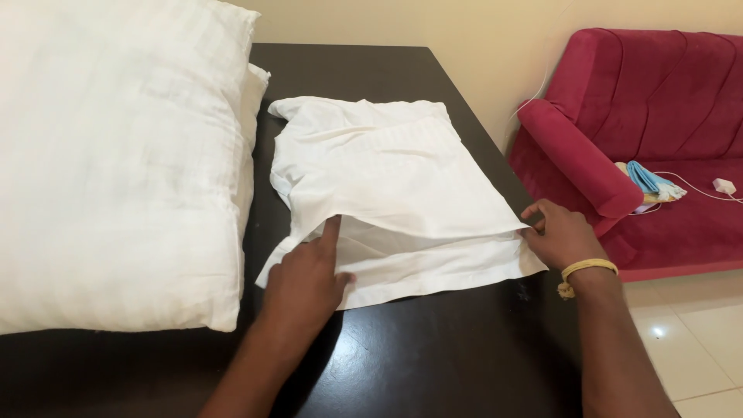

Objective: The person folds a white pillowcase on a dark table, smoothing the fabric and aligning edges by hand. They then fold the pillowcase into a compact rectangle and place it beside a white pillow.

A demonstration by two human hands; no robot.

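A white pillowcase [387, 178] lies flat on the dark table [433, 348], its open end toward me. My left hand [306, 279] rests on the lower layer at the left of the opening, index finger stretched under the upper flap. My right hand [561, 236] pinches the right corner of the opening at the table's edge; a yellow band is on that wrist. A big white pillow [116, 162] lies on the table to the left, touching the pillowcase's side.
A red sofa [642, 116] stands to the right of the table, with a blue cloth [646, 178] and a white charger with cable [724, 186] on its seat. Pale floor tiles show at the lower right. A cream wall is behind.
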